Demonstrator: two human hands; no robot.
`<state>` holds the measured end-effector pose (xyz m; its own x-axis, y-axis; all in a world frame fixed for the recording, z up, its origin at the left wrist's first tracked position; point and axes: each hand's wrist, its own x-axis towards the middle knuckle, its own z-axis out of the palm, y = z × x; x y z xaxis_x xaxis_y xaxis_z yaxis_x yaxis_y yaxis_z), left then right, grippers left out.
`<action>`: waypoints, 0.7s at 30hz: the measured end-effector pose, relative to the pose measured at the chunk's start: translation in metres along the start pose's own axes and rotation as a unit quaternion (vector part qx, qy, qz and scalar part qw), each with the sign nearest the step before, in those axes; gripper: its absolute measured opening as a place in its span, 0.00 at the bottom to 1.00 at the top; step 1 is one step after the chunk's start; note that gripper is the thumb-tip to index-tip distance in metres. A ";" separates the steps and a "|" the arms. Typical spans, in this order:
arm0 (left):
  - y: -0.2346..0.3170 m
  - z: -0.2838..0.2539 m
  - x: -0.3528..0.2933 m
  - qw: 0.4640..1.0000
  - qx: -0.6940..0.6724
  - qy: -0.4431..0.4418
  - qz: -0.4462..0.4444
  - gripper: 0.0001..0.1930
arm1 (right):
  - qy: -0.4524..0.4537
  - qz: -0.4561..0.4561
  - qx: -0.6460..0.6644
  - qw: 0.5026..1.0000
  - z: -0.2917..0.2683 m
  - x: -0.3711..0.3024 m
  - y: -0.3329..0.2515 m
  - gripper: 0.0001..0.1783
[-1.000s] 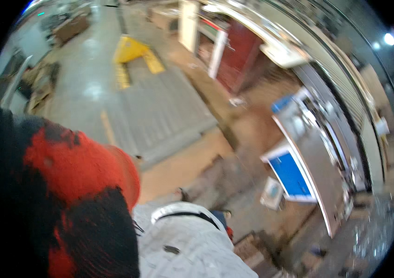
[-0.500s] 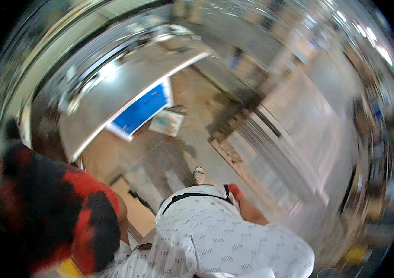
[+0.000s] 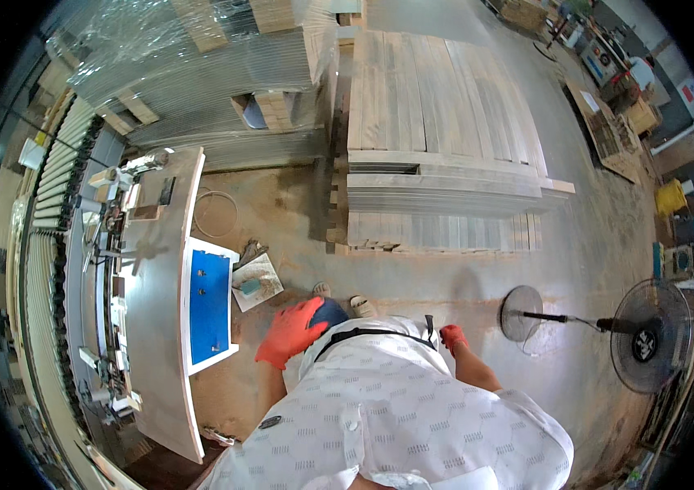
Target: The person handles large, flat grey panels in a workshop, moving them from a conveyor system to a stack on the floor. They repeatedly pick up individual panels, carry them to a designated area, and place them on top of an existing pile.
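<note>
My left hand (image 3: pixel 291 333), in a red glove, is in front of my body beside the dark blue cloth at my leg. Its fingers are spread and loosely bent, and nothing shows in them. Down at my right side hangs my right hand (image 3: pixel 452 336), also red-gloved, with loose fingers and no visible object. Left of me runs a long grey-topped workbench (image 3: pixel 159 327), with a blue panel (image 3: pixel 209 306) framed in white on its side. Closest to the left hand on the floor is a white square board (image 3: pixel 255 282) with a greenish item on it.
Ahead stands a large stack of wooden boards (image 3: pixel 445 98). A film-wrapped stack (image 3: pixel 200 90) is at the far left. A roller conveyor (image 3: pixel 61 180) lies beyond the bench. At right stands a black pedestal fan (image 3: pixel 645 343); another person (image 3: pixel 641 73) is farther off.
My left hand has come down from close to the camera at lower left to my front. My view has turned left, bringing the bench upright along the left and the fan into sight.
</note>
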<state>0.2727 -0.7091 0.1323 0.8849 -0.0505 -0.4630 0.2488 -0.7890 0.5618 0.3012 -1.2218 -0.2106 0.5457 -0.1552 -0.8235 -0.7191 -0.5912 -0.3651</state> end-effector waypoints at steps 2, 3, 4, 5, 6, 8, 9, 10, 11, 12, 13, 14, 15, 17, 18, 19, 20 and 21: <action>-0.001 -0.030 0.020 0.998 0.054 0.007 0.034 0.33 | -0.002 0.021 -0.044 0.999 0.019 -0.029 0.027 0.17; -0.011 -0.038 0.031 0.998 0.053 0.008 0.036 0.33 | -0.023 -0.003 -0.126 0.992 0.028 -0.035 0.037 0.19; -0.024 -0.046 0.041 0.998 0.054 0.012 0.037 0.32 | -0.045 -0.031 -0.204 0.977 0.037 -0.041 0.037 0.22; -0.055 -0.040 0.058 0.995 0.038 0.055 0.080 0.33 | -0.042 -0.034 -0.195 0.979 0.050 -0.048 0.025 0.22; -0.063 -0.049 0.074 0.996 -0.001 0.049 0.076 0.33 | -0.035 -0.032 -0.176 0.983 0.067 -0.063 0.010 0.23; -0.074 -0.063 0.097 0.994 -0.081 0.031 0.059 0.34 | -0.024 -0.005 -0.087 0.996 0.092 -0.098 -0.035 0.23; -0.096 -0.059 0.112 0.987 -0.119 0.046 0.095 0.34 | -0.019 0.014 -0.016 1.000 0.094 -0.117 -0.070 0.23; -0.119 -0.053 0.124 0.979 -0.170 0.036 0.103 0.34 | -0.027 -0.022 0.031 0.999 0.100 -0.085 -0.067 0.21; -0.137 -0.047 0.139 0.968 -0.222 0.020 0.114 0.34 | -0.034 -0.052 0.086 0.994 0.107 -0.053 -0.052 0.20; -0.143 -0.046 0.159 0.955 -0.267 -0.011 0.128 0.34 | -0.040 -0.072 0.153 0.985 0.119 -0.027 -0.027 0.19; -0.145 -0.055 0.170 0.961 -0.233 -0.012 0.146 0.34 | 0.040 -0.231 -0.021 0.972 0.128 -0.017 -0.051 0.16; -0.155 -0.054 0.189 0.944 -0.312 -0.053 0.094 0.34 | 0.063 -0.197 -0.012 0.978 0.132 -0.022 -0.082 0.18; -0.173 -0.044 0.211 0.915 -0.392 -0.088 0.039 0.34 | 0.097 -0.216 0.010 0.972 0.129 -0.033 -0.111 0.19; -0.172 -0.040 0.238 0.838 -0.522 -0.154 -0.033 0.36 | 0.146 -0.220 0.082 0.961 0.129 -0.042 -0.130 0.20; -0.165 -0.036 0.251 0.817 -0.552 -0.160 -0.048 0.38 | 0.160 -0.212 0.129 0.955 0.128 -0.042 -0.131 0.20; -0.155 -0.032 0.264 0.795 -0.580 -0.168 -0.065 0.39 | 0.173 -0.203 0.178 0.947 0.128 -0.041 -0.127 0.20; -0.146 -0.031 0.278 0.771 -0.609 -0.169 -0.079 0.41 | 0.158 -0.172 0.216 0.948 0.124 -0.041 -0.127 0.20; -0.136 -0.028 0.289 0.761 -0.619 -0.164 -0.102 0.49 | 0.142 -0.142 0.252 0.947 0.118 -0.043 -0.123 0.20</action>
<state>0.5057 -0.5990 -0.0588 0.6821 -0.3154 -0.6597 0.7285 0.3710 0.5759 0.3158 -1.0486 -0.1818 0.7904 -0.2948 -0.5370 -0.6004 -0.1987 -0.7746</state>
